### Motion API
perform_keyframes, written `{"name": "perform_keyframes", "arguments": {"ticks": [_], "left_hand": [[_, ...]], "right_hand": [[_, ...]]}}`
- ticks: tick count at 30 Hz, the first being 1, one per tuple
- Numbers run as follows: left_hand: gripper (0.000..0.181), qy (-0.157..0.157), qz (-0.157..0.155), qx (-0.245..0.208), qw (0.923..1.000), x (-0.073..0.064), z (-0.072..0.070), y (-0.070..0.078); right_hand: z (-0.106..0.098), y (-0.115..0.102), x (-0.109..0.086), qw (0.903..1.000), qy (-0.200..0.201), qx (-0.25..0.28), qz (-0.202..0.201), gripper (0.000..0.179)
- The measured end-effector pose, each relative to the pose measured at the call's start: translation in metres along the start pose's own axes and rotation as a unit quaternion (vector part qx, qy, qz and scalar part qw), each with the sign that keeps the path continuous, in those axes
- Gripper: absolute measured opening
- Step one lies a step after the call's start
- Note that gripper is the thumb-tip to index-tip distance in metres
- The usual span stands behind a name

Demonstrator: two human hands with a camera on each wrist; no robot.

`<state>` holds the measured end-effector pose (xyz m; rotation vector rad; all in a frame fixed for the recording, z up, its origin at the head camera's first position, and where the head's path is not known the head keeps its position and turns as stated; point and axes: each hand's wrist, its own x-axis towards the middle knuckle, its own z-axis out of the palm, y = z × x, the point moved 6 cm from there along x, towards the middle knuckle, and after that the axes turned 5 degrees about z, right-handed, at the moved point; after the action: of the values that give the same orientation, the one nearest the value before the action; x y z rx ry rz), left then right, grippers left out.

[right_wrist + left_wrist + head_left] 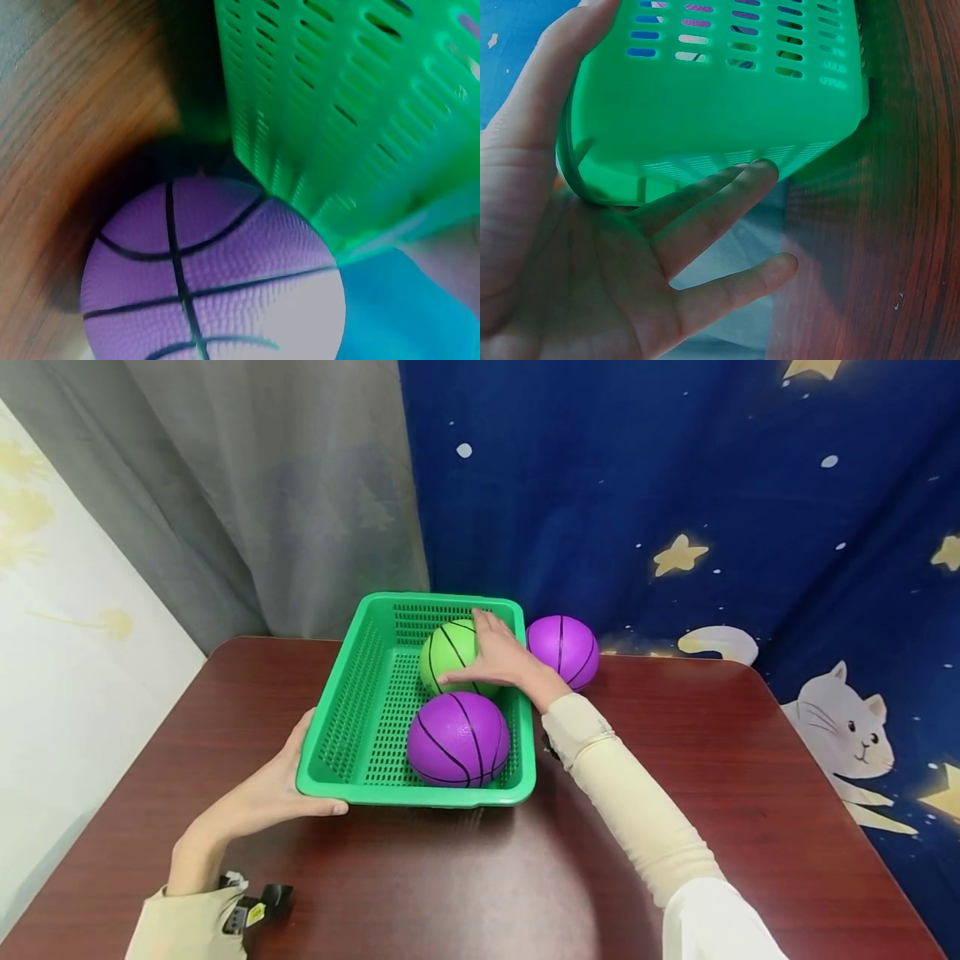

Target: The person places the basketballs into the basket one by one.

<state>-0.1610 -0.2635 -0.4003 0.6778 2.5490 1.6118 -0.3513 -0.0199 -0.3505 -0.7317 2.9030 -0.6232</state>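
Note:
A green perforated basket stands on the table, holding a lime-green ball with black basketball lines and a purple ball in front of it. At the basket's near-left corner is my left hand. Its thumb lies along the front below the rim, while straight, spread fingers touch the outer side, as the left wrist view shows. Reaching over the right rim, my right hand holds the green ball, thumb across its front and fingers over its far side. Another purple ball lies outside, right beside the basket.
The brown wooden table extends on both sides of the basket. Behind its far edge hang a grey curtain and a blue star-patterned curtain. A white wall is on the left.

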Motion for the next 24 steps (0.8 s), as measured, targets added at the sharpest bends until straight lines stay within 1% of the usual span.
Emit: {"name": "perform_keyframes", "arguments": {"ticks": [2,6,10,13,18,21,24], "left_hand": [[0.114,0.000,-0.004,0.003,1.0000,0.000,0.000,-0.001],[0.113,-0.002,-0.005,0.002,1.0000,-0.001,0.001,-0.001],[0.112,-0.002,0.003,-0.002,1.0000,0.000,-0.001,-0.001],[0.112,-0.002,0.004,-0.007,1.0000,0.000,-0.001,-0.001],[0.113,-0.005,0.002,-0.008,0.9999,0.000,0.000,-0.001],[0.113,-0.004,0.003,-0.009,0.9999,0.000,0.000,-0.001],[0.113,-0.002,0.002,-0.009,1.0000,0.000,-0.001,0.000]], "right_hand": [[-0.008,0.003,-0.005,0.9998,0.012,0.016,0.001,0.127],[-0.029,0.016,-0.015,0.9977,0.051,0.044,0.001,0.125],[-0.050,0.039,-0.025,0.9933,0.096,0.063,0.014,0.123],[-0.060,0.059,-0.033,0.9907,0.116,0.065,0.029,0.121],[-0.066,0.094,-0.045,0.9861,0.132,0.077,0.065,0.118],[-0.065,0.110,-0.050,0.9849,0.131,0.081,0.080,0.117],[-0.060,0.122,-0.052,0.9854,0.122,0.076,0.091,0.117]]}}
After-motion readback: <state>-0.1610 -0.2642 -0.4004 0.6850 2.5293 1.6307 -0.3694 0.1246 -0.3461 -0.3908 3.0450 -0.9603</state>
